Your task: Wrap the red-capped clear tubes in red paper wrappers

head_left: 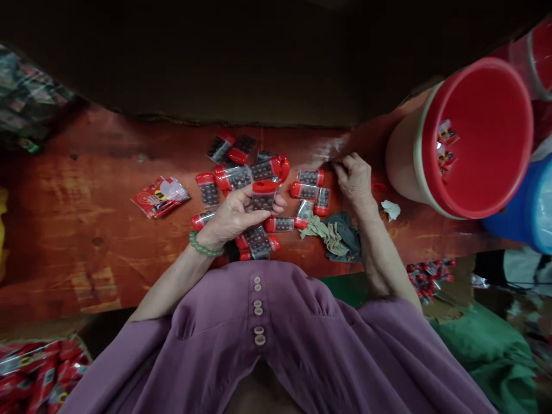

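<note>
My left hand (230, 218), with a green bead bracelet at the wrist, grips a small clear bottle (264, 198) full of dark balls, its red cap end up. Around and under that hand lie several more such bottles; one group of them (306, 190) rests between my two hands. To the right, my right hand (354, 177) is lowered to the table, fingers curled and tips pressed together. Whatever is in those fingertips, if anything, is too small to make out. Crumpled green and grey cloths (340, 237) lie beside my right forearm.
A stack of red printed cards (161, 197) lies left on the worn orange-red table (103, 253). A red-lined bucket (478, 132) with small packets leans at the right, beside a blue container (524, 207). A dark cardboard box (241, 63) overhangs the far side. Boxes of red packages (41, 374) stand below.
</note>
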Demonstrator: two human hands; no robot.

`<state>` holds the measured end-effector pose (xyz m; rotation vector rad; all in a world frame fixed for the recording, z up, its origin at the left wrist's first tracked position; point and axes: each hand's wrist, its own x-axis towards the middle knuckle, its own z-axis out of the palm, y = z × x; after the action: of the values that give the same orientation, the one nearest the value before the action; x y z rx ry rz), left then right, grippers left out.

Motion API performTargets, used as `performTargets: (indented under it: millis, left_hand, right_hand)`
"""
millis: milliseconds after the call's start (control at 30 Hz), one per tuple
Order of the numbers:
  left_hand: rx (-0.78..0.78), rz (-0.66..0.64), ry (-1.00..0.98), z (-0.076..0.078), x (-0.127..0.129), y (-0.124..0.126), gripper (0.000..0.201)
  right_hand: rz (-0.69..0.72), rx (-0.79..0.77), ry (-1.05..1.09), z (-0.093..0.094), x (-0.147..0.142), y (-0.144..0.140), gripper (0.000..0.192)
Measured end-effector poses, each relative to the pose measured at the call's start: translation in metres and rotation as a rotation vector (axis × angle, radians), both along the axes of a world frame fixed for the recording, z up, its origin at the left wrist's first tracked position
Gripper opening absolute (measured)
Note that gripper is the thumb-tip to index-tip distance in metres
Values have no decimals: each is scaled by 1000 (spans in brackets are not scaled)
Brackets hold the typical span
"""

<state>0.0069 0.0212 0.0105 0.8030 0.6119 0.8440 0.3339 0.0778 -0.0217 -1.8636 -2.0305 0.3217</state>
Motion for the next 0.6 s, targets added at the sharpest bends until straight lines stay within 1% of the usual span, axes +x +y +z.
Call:
performTargets:
  millis: [67,100,167,200,267,333,367,433,500,600]
  left_hand:
    - [4,2,-33,4,-3,3,31]
    - [5,5,-48,6,-4,4,32]
    - [6,5,-66,10,-6,7,33]
    - [6,1,-66,12,-6,9,34]
    - [2,-11,-50,14,-4,11,35]
    - [2,-22,-38,15,0,13,35]
    - [3,-23,-41,15,2,13,35]
    - [5,-25,-68,14,6,14,35]
    - [2,-39,-93,15,9,14,37]
    - [0,-66,-107,16,10,13,36]
  right_hand:
    - [-48,52,90,8,-7,-4,17]
    - [-72,86,151,16,-14,-8,16]
    - [-100,156,288,39,-34,-19,17]
    - [-87,189,356,52,-48,-26,17]
    - [-19,232,444,80,-80,-42,16]
    - [135,259,479,101,-112,-55,13]
    - [196,255,476,108,-125,-58,14]
    - [260,260,448,115,-144,-58,17]
    - [254,269,422,115,-154,-52,19]
    - [230,237,390,111,-158,-40,20]
